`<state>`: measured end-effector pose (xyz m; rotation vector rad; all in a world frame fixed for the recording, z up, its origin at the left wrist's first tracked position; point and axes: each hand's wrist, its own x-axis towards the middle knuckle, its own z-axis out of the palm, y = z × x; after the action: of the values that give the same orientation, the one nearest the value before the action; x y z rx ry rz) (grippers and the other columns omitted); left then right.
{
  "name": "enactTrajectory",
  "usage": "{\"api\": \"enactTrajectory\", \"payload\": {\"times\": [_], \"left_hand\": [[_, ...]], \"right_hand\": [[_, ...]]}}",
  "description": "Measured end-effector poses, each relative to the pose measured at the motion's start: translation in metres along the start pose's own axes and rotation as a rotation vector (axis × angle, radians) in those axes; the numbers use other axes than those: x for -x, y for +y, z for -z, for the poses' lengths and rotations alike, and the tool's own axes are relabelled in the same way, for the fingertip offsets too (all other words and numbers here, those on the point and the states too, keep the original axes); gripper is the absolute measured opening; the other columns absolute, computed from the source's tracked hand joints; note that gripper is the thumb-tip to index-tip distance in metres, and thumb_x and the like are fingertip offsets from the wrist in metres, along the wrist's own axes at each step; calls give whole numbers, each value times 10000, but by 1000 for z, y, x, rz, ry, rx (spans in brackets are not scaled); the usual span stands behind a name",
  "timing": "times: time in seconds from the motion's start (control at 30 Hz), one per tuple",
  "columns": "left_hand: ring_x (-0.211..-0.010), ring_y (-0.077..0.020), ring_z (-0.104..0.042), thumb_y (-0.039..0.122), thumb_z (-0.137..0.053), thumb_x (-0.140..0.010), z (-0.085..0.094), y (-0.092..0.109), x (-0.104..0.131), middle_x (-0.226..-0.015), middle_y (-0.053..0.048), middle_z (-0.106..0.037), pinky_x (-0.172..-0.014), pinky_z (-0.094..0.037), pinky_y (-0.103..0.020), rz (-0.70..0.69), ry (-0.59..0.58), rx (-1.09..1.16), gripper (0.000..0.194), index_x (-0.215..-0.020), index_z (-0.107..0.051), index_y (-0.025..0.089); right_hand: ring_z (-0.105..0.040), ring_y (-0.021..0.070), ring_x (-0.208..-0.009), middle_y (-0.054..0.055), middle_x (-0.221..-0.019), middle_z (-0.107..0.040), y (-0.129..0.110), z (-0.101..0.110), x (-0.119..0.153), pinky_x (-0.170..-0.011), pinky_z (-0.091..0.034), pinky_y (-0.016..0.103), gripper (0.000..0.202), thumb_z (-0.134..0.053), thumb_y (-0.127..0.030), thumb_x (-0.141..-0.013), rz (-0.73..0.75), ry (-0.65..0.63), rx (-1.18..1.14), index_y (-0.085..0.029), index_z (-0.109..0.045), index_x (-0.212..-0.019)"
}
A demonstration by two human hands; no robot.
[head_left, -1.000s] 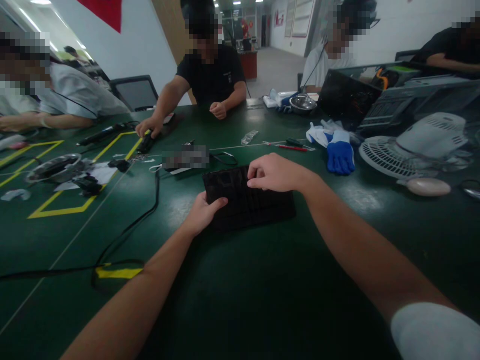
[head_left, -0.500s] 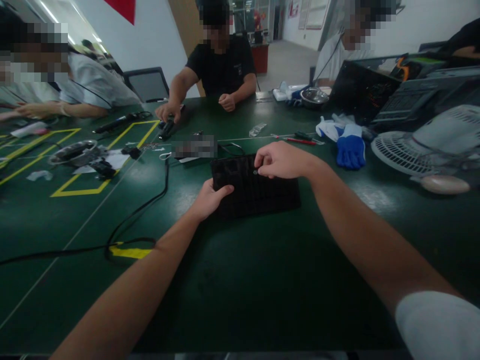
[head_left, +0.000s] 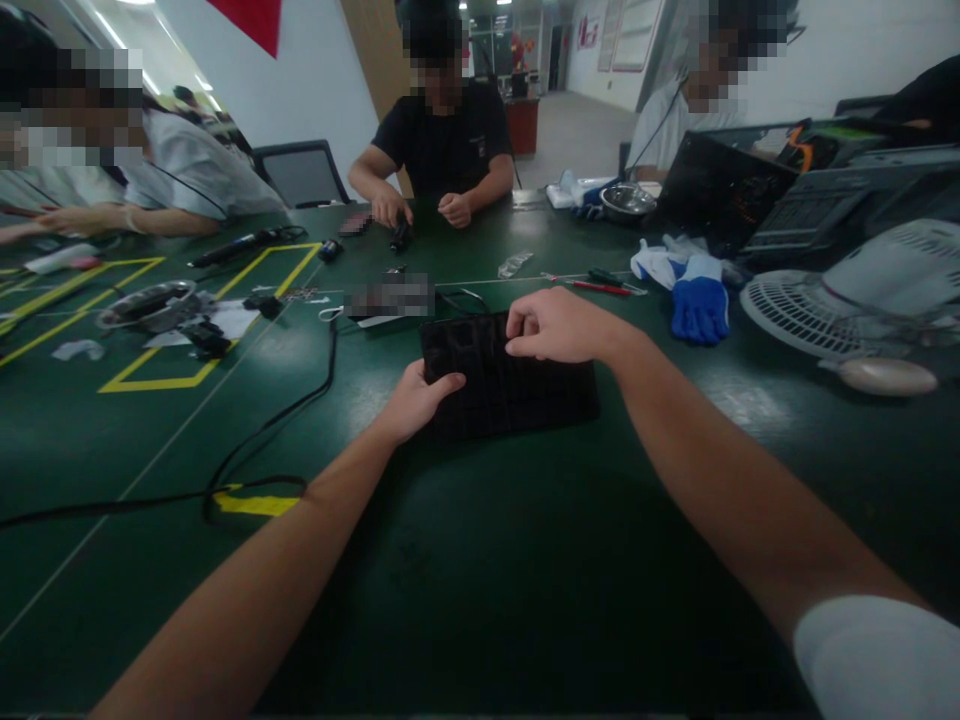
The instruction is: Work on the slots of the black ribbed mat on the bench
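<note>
A flat black rectangular panel (head_left: 536, 395) with faint ridges or compartments lies on the green table in front of me. My left hand (head_left: 418, 402) grips its left edge, the thumb on top and the other fingers hidden beneath or behind. My right hand (head_left: 564, 325) is over the panel's upper middle, with thumb and index finger pinched close to the surface and the other fingers curled. Whatever sits between those fingertips is too small or hidden to make out.
Beyond the panel lie a power strip (head_left: 386, 298) with a black cable (head_left: 330, 365), and a red-handled tool (head_left: 600, 288). To the right are blue-and-white gloves (head_left: 699, 305) and a white fan (head_left: 795, 300). A co-worker's hand (head_left: 391, 208) rests across the table.
A small shiny spot under my right fingertips no longer shows. Both my hands stay at nearly the same places. The co-worker opposite has moved a small black object rightward.
</note>
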<state>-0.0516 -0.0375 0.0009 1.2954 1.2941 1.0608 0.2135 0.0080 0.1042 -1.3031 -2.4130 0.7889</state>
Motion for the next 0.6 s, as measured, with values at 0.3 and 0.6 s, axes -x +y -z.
{"api": "enactTrajectory", "payload": {"times": [0.3, 0.6], "left_hand": [[-914, -304, -777, 468, -916, -688, 1, 1, 0, -986, -78, -824, -898, -634, -478, 1, -5, -2, 479, -1032, -766, 170], [-930, -290, -771, 442, -892, -714, 0, 3, 2, -1003, -79, -825, -912, -622, -458, -10, -38, -7, 443, -1037, -759, 170]], "right_hand": [[-697, 162, -690, 17, -750, -763, -1, -3, -2, -747, -486, 307, 43, -773, -216, -931, 28, 35, 41, -175, -766, -940], [-689, 166, -689, 3, -731, -747, -1, -3, -1, -740, -478, 304, 27, -750, -195, -903, 10, 24, 24, -187, -737, -925]]}}
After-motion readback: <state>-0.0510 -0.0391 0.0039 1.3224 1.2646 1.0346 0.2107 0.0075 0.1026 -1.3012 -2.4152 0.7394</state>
